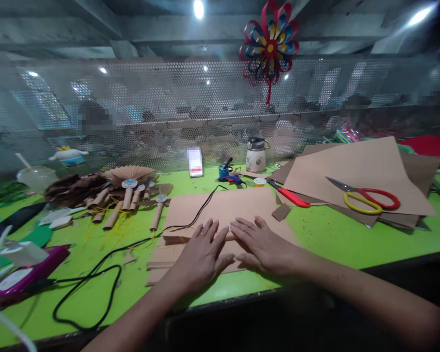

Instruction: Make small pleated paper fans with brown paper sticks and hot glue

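Brown kraft paper (220, 205) lies on the green table in front of me, with a narrow folded strip (176, 237) of the same paper across it. My left hand (205, 254) presses flat on the strip, fingers stretched out and a ring on one finger. Beside it my right hand (262, 247) also lies flat on the paper, fingers extended, thumbs nearly meeting. Part of the fold is hidden beneath both hands. A black cord (194, 222) runs over the paper just beyond my left hand. A small brown scrap (281, 212) rests near the right fingertips.
Red-and-yellow scissors (370, 198) lie on brown sheets (344, 171) at right, near a red-handled cutter (293, 196). Behind the paper stand a blue glue gun (232, 180), phone (195, 162) and bottle (255, 155). Paper fans with rolled handles (113, 215) and a purple power strip (33, 276) occupy the left.
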`<state>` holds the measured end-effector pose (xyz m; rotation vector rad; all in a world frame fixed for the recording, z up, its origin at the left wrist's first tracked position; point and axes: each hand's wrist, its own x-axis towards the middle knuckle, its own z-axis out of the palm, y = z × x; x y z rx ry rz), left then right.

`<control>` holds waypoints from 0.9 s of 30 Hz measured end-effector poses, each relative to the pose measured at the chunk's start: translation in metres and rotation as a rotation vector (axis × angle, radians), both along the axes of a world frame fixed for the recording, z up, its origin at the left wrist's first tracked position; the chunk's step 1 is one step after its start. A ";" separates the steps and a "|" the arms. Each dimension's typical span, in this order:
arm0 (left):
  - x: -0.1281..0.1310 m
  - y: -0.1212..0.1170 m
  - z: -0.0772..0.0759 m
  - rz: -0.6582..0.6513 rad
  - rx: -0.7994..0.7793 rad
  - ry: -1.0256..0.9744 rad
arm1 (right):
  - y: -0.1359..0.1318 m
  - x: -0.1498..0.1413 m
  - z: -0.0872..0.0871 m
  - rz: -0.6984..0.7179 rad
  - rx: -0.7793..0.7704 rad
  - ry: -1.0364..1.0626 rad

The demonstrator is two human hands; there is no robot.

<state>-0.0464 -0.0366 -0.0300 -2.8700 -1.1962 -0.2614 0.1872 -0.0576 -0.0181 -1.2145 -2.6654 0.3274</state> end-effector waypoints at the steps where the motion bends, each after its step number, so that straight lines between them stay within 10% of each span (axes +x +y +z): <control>1: 0.001 0.001 0.000 -0.005 0.006 -0.006 | -0.004 0.002 0.000 0.005 0.005 0.000; 27: -0.008 0.018 0.011 -0.135 -0.015 -0.047 | 0.013 0.008 -0.008 -0.028 0.011 -0.041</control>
